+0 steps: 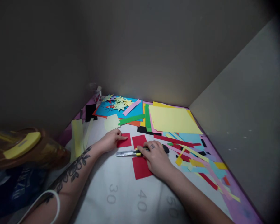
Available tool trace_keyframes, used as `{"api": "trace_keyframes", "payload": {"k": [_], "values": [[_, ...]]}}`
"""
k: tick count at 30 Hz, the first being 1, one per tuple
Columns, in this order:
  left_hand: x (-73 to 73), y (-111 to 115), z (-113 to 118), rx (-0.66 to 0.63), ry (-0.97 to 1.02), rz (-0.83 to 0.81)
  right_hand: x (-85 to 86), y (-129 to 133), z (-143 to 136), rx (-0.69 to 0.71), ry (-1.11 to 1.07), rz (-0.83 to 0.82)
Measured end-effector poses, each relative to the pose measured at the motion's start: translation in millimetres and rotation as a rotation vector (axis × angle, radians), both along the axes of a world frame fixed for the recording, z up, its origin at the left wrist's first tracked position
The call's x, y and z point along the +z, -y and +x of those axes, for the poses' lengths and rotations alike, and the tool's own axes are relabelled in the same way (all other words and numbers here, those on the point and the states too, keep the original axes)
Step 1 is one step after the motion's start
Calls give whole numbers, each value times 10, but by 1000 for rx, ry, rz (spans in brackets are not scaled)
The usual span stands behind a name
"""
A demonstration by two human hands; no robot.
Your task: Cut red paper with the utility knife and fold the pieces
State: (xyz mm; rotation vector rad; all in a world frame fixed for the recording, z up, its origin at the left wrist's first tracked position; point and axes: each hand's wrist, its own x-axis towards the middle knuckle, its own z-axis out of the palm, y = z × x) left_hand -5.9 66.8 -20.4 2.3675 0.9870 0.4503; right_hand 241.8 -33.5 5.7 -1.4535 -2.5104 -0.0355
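My left hand is closed at the left edge of a small red paper square, one finger stretched across its top. Under my right hand lies a snap-off utility knife, its blade pointing left and its yellow and black handle gripped by the fingers. Two more red squares sit close by: a second red square just above the knife, and a third red square below it, partly covered by my right hand. All of this rests on a white sheet printed with large numbers.
Folded paper stars lie on blue paper at the back. Beside them is a stack of yellow sheets. Coloured paper strips litter the right side. At left stands a brown container with a yellow handle; walls enclose the back and right.
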Motion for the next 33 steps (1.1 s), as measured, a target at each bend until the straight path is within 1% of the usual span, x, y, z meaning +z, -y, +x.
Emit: {"api": "trace_keyframes", "payload": {"k": [1, 2, 3, 5, 7, 8, 10, 11, 13, 14, 15, 17, 18, 19, 22, 24, 26, 27, 29, 30, 31, 33], "values": [[4, -4, -12, -4, 8, -13, 33, -12, 91, -21, -20, 13], [9, -4, -23, 5, 20, -21, 61, -30, 207, -83, -41, 34], [19, 1, -31, 34, 31, -18, 80, -54, 347, -155, -45, 40], [53, 31, -29, 128, 17, 26, 85, -109, 673, -352, -16, 40], [105, 78, -4, 225, -68, 82, 45, -160, 1003, -544, 38, 22], [135, 102, 14, 260, -121, 87, 15, -180, 1143, -616, 67, 7], [190, 143, 48, 295, -204, 56, -47, -210, 1331, -702, 105, -52], [212, 157, 59, 303, -230, 27, -72, -218, 1367, -730, 112, -68], [241, 173, 67, 314, -257, -29, -103, -223, 1320, -737, 64, -38], [248, 177, 63, 316, -258, -47, -111, -219, 1243, -706, 8, 5], [253, 179, 56, 319, -249, -57, -116, -210, 1138, -635, -69, 45], [263, 177, 31, 331, -204, -72, -129, -176, 878, -429, -254, 64], [272, 173, 13, 343, -174, -84, -139, -153, 743, -329, -336, 26], [284, 164, -9, 365, -144, -100, -151, -128, 614, -261, -404, -17], [330, 114, -104, 460, -77, -135, -196, -70, 325, -123, -532, -110], [353, 71, -175, 511, -61, -138, -225, -62, 231, -94, -567, -139], [359, 49, -216, 562, -84, -101, -254, -78, 197, -102, -580, -149], [357, 53, -213, 596, -102, -39, -268, -92, 193, -117, -586, -151], [346, 99, -144, 644, -129, 152, -294, -122, 191, -163, -595, -157], [340, 140, -79, 633, -129, 252, -304, -134, 187, -191, -597, -163], [334, 191, 1, 566, -118, 297, -312, -144, 181, -219, -595, -171], [321, 308, 186, 349, -86, 269, -315, -153, 158, -268, -594, -193]]}}
